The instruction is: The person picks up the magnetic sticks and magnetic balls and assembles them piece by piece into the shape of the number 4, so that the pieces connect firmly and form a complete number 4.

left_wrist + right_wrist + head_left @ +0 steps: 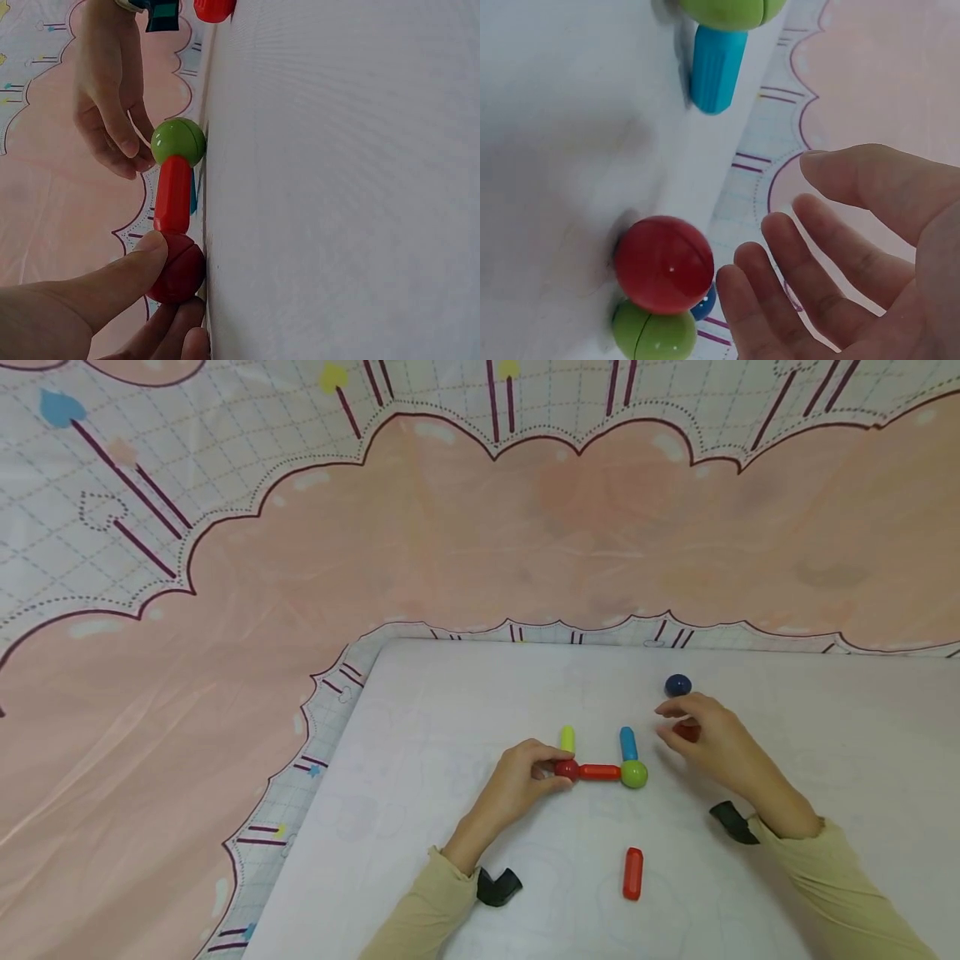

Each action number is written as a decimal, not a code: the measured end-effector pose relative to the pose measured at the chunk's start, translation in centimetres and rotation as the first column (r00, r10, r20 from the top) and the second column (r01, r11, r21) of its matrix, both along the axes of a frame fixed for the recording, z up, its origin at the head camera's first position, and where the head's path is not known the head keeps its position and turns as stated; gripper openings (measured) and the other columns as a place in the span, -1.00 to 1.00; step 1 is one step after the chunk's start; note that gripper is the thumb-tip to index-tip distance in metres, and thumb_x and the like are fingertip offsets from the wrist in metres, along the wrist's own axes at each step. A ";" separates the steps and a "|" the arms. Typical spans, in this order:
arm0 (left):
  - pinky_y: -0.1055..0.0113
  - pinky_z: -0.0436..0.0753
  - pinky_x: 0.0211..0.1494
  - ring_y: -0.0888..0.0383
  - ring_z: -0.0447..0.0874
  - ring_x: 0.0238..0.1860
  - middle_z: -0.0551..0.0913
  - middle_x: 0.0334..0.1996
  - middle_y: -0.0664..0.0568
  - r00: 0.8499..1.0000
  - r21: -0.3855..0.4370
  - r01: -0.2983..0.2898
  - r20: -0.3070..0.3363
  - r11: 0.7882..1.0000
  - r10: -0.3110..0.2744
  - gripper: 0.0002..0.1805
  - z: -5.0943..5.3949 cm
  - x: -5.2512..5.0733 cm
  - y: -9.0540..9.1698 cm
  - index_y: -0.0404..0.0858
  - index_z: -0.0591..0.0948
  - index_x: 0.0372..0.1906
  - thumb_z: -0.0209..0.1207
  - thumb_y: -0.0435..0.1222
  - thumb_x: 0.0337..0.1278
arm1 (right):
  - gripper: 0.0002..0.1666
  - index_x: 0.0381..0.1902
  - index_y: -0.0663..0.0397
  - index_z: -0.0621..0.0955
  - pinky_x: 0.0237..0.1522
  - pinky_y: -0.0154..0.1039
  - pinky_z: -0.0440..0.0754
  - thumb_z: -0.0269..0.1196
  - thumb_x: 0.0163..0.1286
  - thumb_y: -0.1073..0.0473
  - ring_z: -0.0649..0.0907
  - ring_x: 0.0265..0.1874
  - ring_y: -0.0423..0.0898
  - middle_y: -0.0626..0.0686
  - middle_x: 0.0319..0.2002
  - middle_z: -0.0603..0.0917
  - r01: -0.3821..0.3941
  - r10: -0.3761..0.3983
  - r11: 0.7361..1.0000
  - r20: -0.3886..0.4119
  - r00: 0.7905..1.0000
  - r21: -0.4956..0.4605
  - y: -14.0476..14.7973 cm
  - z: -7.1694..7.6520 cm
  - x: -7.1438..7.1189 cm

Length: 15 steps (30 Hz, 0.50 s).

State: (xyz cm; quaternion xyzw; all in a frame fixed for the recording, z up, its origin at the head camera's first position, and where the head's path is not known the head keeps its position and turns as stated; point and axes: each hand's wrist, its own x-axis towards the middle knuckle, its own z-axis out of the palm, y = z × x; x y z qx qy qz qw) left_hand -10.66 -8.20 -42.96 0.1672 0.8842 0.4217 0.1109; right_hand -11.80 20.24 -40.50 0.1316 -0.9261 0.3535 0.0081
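Observation:
My left hand (516, 783) pinches a red ball (178, 271) between thumb and fingers at one end of a joined toy piece on the white table. A red rod (600, 772) links that ball to a green ball (633, 775). From the green ball a blue rod (628, 743) points away, and a yellow-green rod (567, 740) stands at the held red ball. My right hand (716, 745) hovers with relaxed fingers beside a loose red ball (664, 264), apart from it. Near that lie another green ball (654, 331) and a dark blue ball (678, 685).
A loose red rod (633, 874) lies nearer the front of the white table (405, 827). Black wrist pieces (498, 887) sit at both sleeves. Beyond the table's far edge hangs a pink patterned cloth (450, 552).

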 end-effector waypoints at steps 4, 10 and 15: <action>0.49 0.57 -0.17 0.28 0.57 -0.27 0.69 -0.18 0.05 1.000 0.006 -0.001 0.002 1.000 0.001 -0.61 0.0 0.1 -0.1 -0.15 0.73 0.04 0.44 -0.27 0.04 | -0.64 0.01 0.37 0.61 -0.09 0.11 0.66 0.37 0.27 0.34 0.61 -0.18 0.13 0.30 -0.09 0.62 0.011 -0.010 1.000 -0.013 1.000 0.029 0.2 0.0 0.0; 0.50 0.57 -0.16 0.27 0.59 -0.26 0.69 -0.18 0.06 1.000 0.020 -0.005 0.009 1.000 0.005 -0.62 0.0 0.1 -0.1 -0.14 0.74 0.04 0.44 -0.28 0.04 | -0.66 -0.01 0.35 0.63 -0.15 0.05 0.60 0.37 0.26 0.34 0.54 -0.20 0.10 0.29 -0.10 0.62 0.021 -0.020 0.998 -0.016 1.000 0.066 0.5 0.0 0.0; 0.50 0.57 -0.16 0.27 0.59 -0.26 0.68 -0.18 0.06 1.000 0.022 -0.006 0.008 1.000 0.006 -0.61 -0.1 0.1 0.0 -0.14 0.73 0.04 0.44 -0.28 0.03 | -0.66 -0.04 0.35 0.63 -0.14 0.05 0.57 0.39 0.23 0.35 0.53 -0.21 0.10 0.28 -0.13 0.62 0.033 -0.032 0.996 -0.009 0.999 0.078 0.8 -0.1 0.1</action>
